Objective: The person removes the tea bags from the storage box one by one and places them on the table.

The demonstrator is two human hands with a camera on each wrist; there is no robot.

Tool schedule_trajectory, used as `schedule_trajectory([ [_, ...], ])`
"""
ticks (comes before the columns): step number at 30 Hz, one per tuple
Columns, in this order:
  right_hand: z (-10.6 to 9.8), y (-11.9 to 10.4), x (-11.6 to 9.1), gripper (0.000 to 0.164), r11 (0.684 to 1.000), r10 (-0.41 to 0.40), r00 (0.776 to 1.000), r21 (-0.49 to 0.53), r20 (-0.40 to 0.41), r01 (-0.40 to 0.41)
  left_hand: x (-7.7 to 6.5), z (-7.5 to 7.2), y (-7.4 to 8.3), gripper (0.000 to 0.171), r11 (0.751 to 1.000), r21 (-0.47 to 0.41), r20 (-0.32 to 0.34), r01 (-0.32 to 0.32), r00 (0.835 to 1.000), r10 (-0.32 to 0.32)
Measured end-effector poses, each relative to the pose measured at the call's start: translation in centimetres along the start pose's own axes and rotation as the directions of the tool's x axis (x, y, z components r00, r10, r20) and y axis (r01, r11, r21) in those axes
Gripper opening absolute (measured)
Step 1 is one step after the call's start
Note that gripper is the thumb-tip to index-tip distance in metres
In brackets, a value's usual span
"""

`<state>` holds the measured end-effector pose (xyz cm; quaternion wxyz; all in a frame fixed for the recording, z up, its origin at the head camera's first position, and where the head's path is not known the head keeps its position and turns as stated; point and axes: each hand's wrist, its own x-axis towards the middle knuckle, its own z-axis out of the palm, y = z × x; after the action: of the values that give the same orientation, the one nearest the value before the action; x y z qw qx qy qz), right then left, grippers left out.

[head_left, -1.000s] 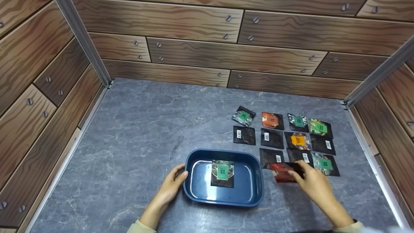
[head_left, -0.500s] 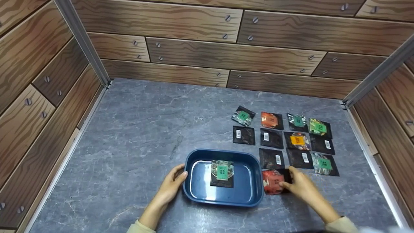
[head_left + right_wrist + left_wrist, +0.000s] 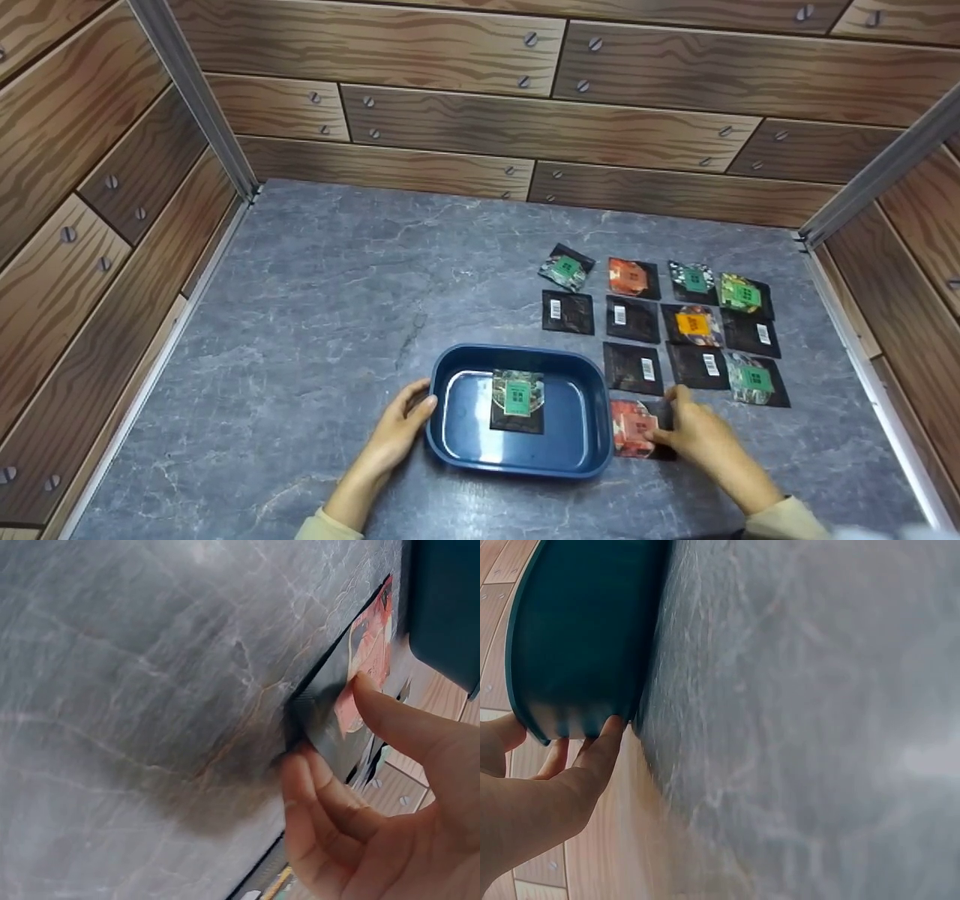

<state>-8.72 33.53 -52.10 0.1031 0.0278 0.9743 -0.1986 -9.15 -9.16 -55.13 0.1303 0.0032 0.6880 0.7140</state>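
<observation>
A dark blue rectangular tub (image 3: 520, 471) stands on the table with one black sachet with a green label (image 3: 517, 401) lying in it. My left hand (image 3: 403, 424) rests its fingertips against the tub's left end; in the left wrist view the fingers (image 3: 600, 754) touch the outer wall and the thumb is by the rim. Just right of the tub, my right hand (image 3: 703, 435) pinches the right end of a black-and-red sachet (image 3: 634, 429). In the right wrist view the thumb (image 3: 386, 709) lies on the sachet's printed face, the other fingers at its edge; the sachet is low over the tabletop.
Several more sachets lie in rows behind the right hand, some printed side up, like the orange-labelled one (image 3: 694, 324), others black with a barcode, like the nearest (image 3: 634, 367). Wood-patterned walls (image 3: 435, 112) enclose the grey marbled table (image 3: 322, 300).
My right hand has brought the red sachet left and toward me, from in front of the sachet rows down beside the tub's right side. The left hand and the tub keep their places.
</observation>
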Motion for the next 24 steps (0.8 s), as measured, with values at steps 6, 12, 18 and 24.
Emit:
schedule_trajectory([
  [6, -0.6, -0.6, -0.3, 0.064, 0.993, -0.011, 1.000, -0.114, 0.015, 0.013, 0.0, 0.1, 0.1, 0.051, 1.000, -0.014, 0.018, -0.014, 1.000, 0.015],
  [12, -2.0, -2.3, -0.6, 0.048, 0.983, -0.090, 0.995, -0.166, -0.045, 0.082, 0.0, 0.1, 0.0, 0.052, 1.000, -0.007, 0.008, -0.009, 1.000, 0.009],
  [18, -3.5, -5.0, -1.1, 0.037, 0.950, -0.262, 0.947, -0.224, -0.188, 0.218, 0.0, 0.1, 0.0, 0.052, 1.000, -0.006, 0.005, -0.008, 1.000, 0.008],
  [24, -3.8, -8.1, -1.2, 0.032, 0.860, -0.485, 0.831, -0.320, -0.272, 0.397, 0.0, 0.1, 0.0, 0.051, 1.000, -0.013, 0.004, -0.016, 1.000, 0.016],
])
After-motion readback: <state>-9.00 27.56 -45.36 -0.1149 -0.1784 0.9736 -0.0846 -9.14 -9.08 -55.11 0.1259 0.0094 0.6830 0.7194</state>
